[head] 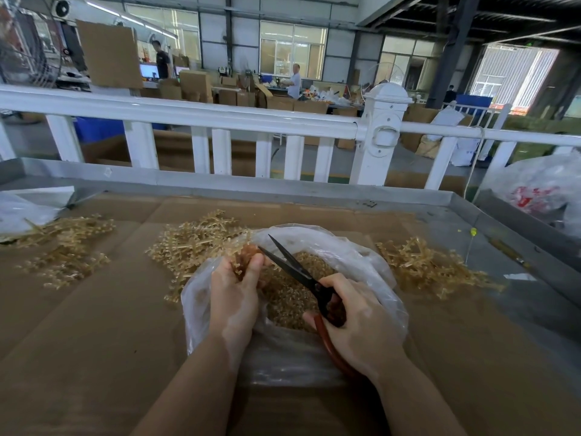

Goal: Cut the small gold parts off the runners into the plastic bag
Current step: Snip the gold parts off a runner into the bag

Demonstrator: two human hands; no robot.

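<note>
Holding a runner [242, 262] over the bag [371, 272], left hand [234, 297] grip clamped on it; right hand [361, 322] grip clamped on scissors [298, 272], blades apart.

My left hand [234, 291] and right hand [361, 322] are both bare, with no gloves, rings, watch or bracelet on either. My forearms are bare too, uncovered from the wrists down to the bottom edge of the view, with no sleeve or cuff showing. My fingernails are short and unpainted.
</note>
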